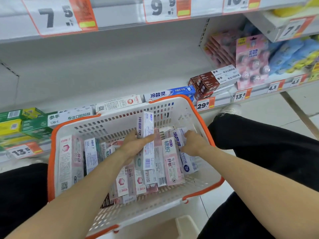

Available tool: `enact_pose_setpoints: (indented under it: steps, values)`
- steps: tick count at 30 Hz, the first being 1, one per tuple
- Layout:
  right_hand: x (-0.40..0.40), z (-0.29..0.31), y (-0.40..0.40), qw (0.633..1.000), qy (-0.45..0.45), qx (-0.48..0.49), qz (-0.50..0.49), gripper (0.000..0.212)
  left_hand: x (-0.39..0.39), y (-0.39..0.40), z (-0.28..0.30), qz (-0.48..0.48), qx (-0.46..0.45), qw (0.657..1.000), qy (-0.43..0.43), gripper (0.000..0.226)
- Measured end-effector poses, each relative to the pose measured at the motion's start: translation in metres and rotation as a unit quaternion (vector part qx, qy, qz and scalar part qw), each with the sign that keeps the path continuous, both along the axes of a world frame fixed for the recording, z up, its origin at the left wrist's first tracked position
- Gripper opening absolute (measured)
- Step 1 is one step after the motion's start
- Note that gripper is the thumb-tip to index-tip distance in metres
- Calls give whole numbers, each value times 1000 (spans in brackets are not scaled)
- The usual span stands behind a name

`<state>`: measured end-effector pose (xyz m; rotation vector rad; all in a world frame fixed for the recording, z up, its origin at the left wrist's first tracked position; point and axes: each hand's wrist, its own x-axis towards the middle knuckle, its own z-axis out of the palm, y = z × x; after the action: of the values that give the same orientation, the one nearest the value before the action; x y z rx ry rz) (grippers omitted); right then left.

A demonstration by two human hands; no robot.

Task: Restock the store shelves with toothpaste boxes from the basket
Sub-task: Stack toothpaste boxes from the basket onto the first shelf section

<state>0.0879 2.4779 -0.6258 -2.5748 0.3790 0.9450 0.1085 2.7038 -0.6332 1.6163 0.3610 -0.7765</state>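
Here, left hand (136, 144) gripped an upright white toothpaste box (145, 135) in the orange-rimmed basket (51, 152), right hand (193, 144) curled round another box (178, 137) just right.

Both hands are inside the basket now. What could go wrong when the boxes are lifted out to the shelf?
1. The left hand holds a tall white box tilted up among loose boxes; lifting it may drag neighbours along or let it slip.
2. The right hand grips another box at the crowded far side of the basket, so the pink box beside it may shift.
3. Several brands lie mixed, so a box could land behind the wrong price tag.
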Motion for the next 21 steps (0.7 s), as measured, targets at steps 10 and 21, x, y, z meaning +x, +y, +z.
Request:
enact_pose_setpoints:
  steps: [10, 21]
  values:
    - [-17, -28, 16, 999, -28, -10, -25, 28, -21, -17, -12, -62, -10, 997, 35, 46]
    - [-6, -8, 20, 969, 112, 177, -129, 28, -23, -8, -5, -25, -2, 999, 44, 64]
